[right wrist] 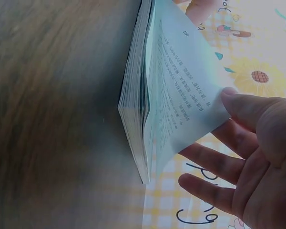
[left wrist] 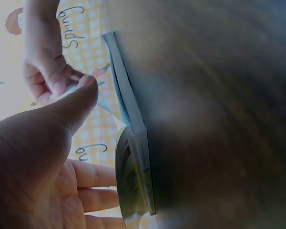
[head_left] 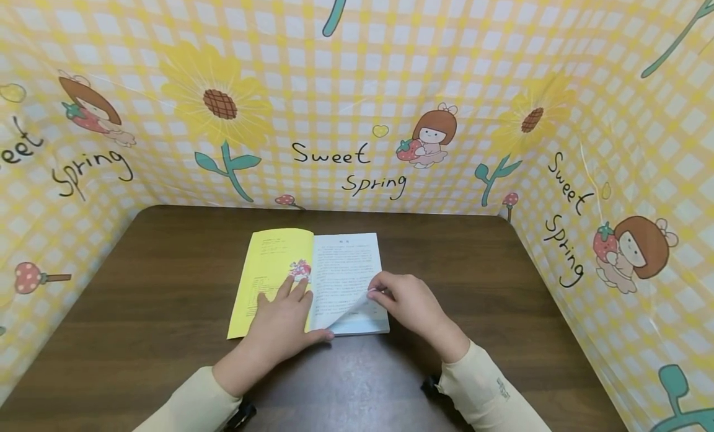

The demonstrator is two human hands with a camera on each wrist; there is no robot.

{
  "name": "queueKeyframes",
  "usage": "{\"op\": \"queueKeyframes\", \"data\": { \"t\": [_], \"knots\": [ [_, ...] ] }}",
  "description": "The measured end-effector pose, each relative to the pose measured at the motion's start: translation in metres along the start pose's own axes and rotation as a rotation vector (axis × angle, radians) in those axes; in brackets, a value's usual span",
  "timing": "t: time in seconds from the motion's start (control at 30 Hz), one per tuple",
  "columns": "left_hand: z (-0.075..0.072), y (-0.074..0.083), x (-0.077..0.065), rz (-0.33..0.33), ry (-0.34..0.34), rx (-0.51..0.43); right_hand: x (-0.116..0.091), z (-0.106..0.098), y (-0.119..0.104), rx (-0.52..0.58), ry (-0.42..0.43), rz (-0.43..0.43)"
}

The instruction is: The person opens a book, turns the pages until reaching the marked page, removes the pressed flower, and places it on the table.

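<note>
An open book (head_left: 343,258) lies on the brown table, with a yellow page (head_left: 268,252) on its left side and white printed pages on its right. My right hand (head_left: 409,302) pinches the lower right corner of a white page (right wrist: 190,81) between thumb and fingers, and that page is lifted and bent off the stack. My left hand (head_left: 281,323) rests on the yellow page with its fingers spread. Its thumb (left wrist: 83,98) stretches toward the book's lower edge near the spine. In the right wrist view the thick page block (right wrist: 136,71) shows below the raised page.
The dark wood table (head_left: 167,277) extends around the book on all sides. A yellow checked cloth (head_left: 346,97) with flowers and lettering stands as a wall behind the table and along its left and right sides.
</note>
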State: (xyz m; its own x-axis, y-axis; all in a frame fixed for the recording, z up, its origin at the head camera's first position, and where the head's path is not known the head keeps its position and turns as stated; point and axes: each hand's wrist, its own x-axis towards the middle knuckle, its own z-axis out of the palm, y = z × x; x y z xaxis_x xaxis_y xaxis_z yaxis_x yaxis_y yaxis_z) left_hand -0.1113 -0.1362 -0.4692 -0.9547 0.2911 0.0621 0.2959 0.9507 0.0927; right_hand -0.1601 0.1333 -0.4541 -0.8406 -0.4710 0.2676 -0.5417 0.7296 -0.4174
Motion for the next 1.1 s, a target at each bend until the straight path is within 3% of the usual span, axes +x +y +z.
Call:
{"op": "queueKeyframes", "data": {
  "t": [0.43,0.8,0.97,1.1],
  "knots": [
    [0.0,0.004,0.003,-0.012,0.051,0.0,0.004,-0.003,-0.007,-0.006,0.031,0.004],
    [0.0,-0.001,0.004,-0.046,0.127,-0.105,0.002,-0.004,-0.001,0.033,0.115,-0.07],
    [-0.002,-0.005,0.005,-0.005,0.224,-0.048,0.0,-0.005,0.0,0.033,0.075,-0.052],
    [-0.004,-0.009,0.004,0.041,0.257,0.036,-0.002,-0.005,0.001,0.024,0.049,-0.037]
  ]
}}
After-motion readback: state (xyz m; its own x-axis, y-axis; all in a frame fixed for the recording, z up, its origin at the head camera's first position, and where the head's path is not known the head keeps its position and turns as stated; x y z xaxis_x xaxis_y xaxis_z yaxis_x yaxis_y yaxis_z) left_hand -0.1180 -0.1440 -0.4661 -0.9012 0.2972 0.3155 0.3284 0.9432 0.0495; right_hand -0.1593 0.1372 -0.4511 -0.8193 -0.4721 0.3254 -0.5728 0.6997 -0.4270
